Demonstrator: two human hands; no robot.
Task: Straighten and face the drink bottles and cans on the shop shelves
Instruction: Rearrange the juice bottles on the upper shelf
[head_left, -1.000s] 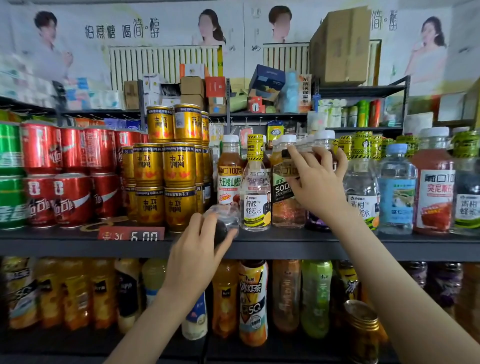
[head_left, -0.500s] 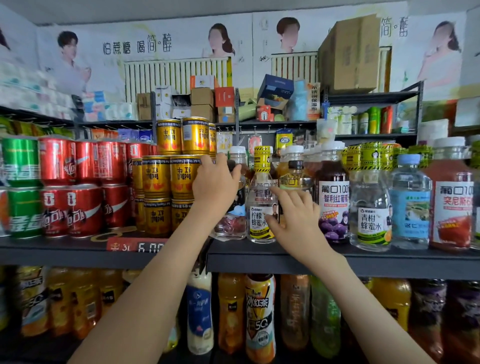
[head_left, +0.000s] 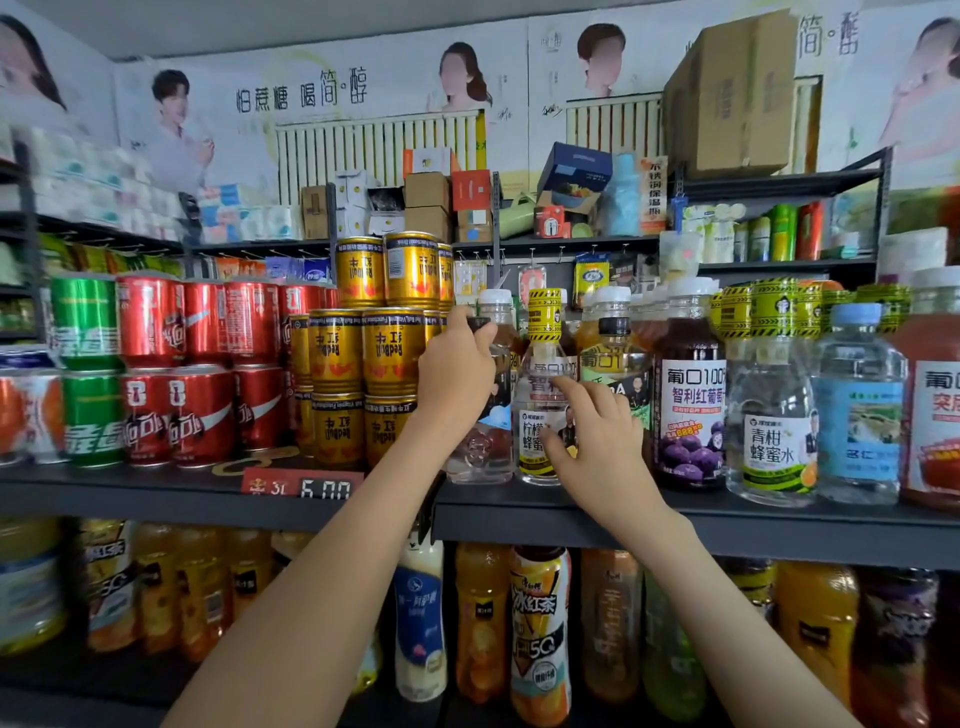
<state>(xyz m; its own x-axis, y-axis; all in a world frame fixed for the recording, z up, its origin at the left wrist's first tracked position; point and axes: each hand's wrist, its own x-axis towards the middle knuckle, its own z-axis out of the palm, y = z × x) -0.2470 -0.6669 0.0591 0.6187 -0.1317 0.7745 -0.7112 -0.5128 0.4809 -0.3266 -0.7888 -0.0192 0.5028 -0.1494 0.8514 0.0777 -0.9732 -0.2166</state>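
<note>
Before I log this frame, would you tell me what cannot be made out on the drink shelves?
All in the head view:
- Clear bottle: label hidden by the left hand gripping it.
- Yellow-capped bottle: label partly covered by the right hand.
- Red bottle: cut off by the right edge.
- Lower-shelf bottles: print blurred.

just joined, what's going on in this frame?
A person is tidying the middle drinks shelf. The left hand grips the upper part of a clear black-capped bottle that stands beside the stacked gold cans. The right hand is open, with its fingers spread at the label of the yellow-capped bottle next to it; whether it touches the bottle is unclear. Both bottles are upright.
</note>
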